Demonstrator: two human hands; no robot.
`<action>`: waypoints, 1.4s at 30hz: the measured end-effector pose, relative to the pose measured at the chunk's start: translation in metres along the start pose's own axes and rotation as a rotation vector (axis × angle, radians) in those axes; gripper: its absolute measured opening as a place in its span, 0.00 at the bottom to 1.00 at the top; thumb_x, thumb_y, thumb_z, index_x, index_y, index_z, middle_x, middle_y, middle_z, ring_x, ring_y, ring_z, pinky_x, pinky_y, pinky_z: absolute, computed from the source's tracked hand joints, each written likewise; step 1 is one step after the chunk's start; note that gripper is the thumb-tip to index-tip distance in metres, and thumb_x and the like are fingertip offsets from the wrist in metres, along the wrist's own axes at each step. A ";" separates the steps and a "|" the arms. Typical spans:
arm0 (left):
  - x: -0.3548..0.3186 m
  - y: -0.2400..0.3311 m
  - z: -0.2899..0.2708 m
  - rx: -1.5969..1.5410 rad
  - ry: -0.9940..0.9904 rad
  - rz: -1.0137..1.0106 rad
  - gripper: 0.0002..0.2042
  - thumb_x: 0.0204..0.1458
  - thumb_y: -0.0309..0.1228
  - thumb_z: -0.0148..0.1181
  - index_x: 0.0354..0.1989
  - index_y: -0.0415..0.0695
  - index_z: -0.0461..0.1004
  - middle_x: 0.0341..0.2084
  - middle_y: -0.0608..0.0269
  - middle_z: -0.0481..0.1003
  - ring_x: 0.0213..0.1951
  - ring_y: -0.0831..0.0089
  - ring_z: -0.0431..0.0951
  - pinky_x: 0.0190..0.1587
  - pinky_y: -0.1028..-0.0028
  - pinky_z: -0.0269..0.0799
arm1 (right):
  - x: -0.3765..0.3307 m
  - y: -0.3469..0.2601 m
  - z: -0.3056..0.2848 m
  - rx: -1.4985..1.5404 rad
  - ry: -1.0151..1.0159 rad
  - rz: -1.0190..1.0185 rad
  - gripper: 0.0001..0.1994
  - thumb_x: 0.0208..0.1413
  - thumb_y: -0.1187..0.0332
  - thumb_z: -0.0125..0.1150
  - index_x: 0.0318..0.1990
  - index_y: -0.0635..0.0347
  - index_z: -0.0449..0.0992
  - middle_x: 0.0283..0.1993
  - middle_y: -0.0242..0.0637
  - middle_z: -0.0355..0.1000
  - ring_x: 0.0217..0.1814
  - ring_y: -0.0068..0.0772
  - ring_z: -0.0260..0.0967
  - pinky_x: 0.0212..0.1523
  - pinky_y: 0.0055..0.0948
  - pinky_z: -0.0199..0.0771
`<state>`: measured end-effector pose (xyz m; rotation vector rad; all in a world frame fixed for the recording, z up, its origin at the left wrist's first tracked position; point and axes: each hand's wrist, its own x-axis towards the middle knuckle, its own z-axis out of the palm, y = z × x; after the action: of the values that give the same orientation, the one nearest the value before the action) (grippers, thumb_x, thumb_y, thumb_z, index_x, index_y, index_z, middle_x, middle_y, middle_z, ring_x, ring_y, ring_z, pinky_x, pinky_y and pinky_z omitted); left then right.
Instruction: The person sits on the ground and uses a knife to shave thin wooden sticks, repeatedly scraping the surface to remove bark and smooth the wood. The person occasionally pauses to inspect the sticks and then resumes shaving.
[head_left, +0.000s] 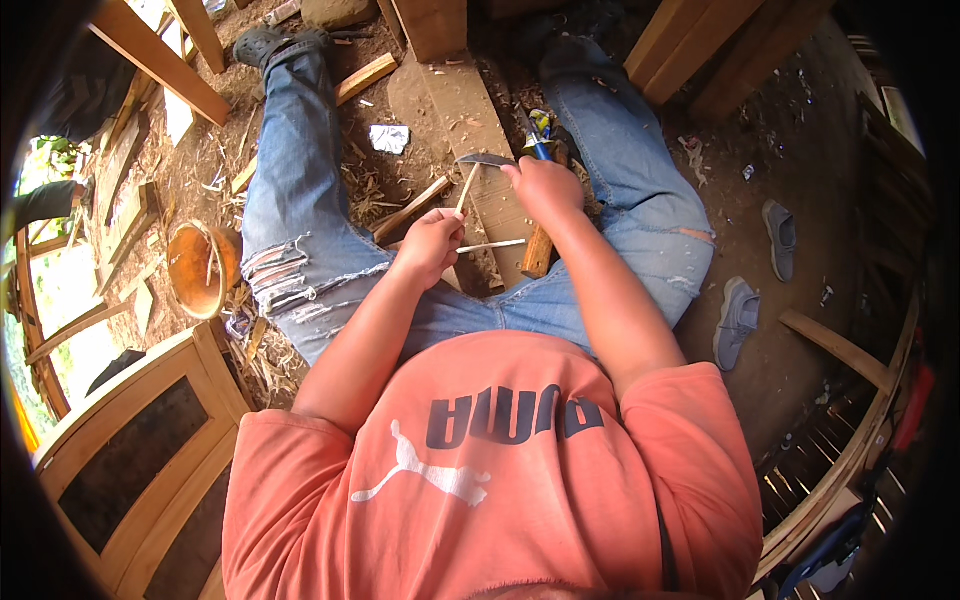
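I sit on the ground with legs in torn blue jeans stretched out. My left hand (432, 240) grips a thin pale wooden stick (466, 187) that rises up toward a knife blade (487, 159). My right hand (545, 188) holds that knife, its grey blade lying across the top end of the stick. A second thin stick (492, 245) pokes out sideways from my left hand. Both hands are over a flat wooden plank (465, 110) between my legs.
An orange bowl (203, 270) sits left of my left leg among wood shavings. Wooden beams (160, 60) lie at upper left, a framed wooden panel (140, 450) at lower left. A pair of grey shoes (738, 318) lies on the dirt at right. A short wooden block (538, 252) rests by my right thigh.
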<state>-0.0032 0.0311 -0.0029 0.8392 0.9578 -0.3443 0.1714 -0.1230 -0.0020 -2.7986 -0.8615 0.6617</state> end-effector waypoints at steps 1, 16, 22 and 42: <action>0.001 -0.001 -0.001 -0.009 -0.011 0.008 0.05 0.69 0.34 0.58 0.40 0.51 0.73 0.26 0.75 0.68 0.21 0.84 0.60 0.21 0.80 0.54 | -0.005 -0.011 -0.003 0.023 -0.038 0.029 0.25 0.74 0.46 0.47 0.39 0.57 0.81 0.36 0.48 0.83 0.39 0.56 0.82 0.39 0.55 0.80; 0.000 -0.001 -0.001 0.005 0.011 -0.003 0.03 0.69 0.32 0.58 0.41 0.50 0.72 0.26 0.75 0.68 0.22 0.84 0.60 0.21 0.80 0.54 | -0.003 -0.010 0.006 0.039 -0.068 -0.048 0.26 0.74 0.44 0.48 0.43 0.57 0.82 0.38 0.48 0.83 0.42 0.56 0.83 0.43 0.57 0.80; -0.001 0.001 0.002 -0.021 -0.004 0.000 0.04 0.68 0.32 0.58 0.41 0.49 0.72 0.26 0.74 0.68 0.22 0.84 0.61 0.20 0.80 0.54 | 0.006 0.005 0.003 0.066 -0.016 0.025 0.26 0.74 0.44 0.46 0.40 0.57 0.80 0.37 0.48 0.82 0.39 0.57 0.81 0.38 0.55 0.78; -0.005 0.002 0.004 -0.016 0.048 -0.009 0.02 0.69 0.33 0.57 0.44 0.52 0.75 0.30 0.76 0.71 0.24 0.85 0.62 0.25 0.80 0.56 | -0.017 -0.008 0.004 0.034 -0.071 -0.137 0.26 0.73 0.44 0.48 0.42 0.55 0.84 0.37 0.48 0.83 0.41 0.55 0.83 0.40 0.54 0.81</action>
<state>-0.0022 0.0291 0.0037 0.8320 1.0082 -0.3249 0.1530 -0.1261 0.0029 -2.6715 -1.0332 0.7499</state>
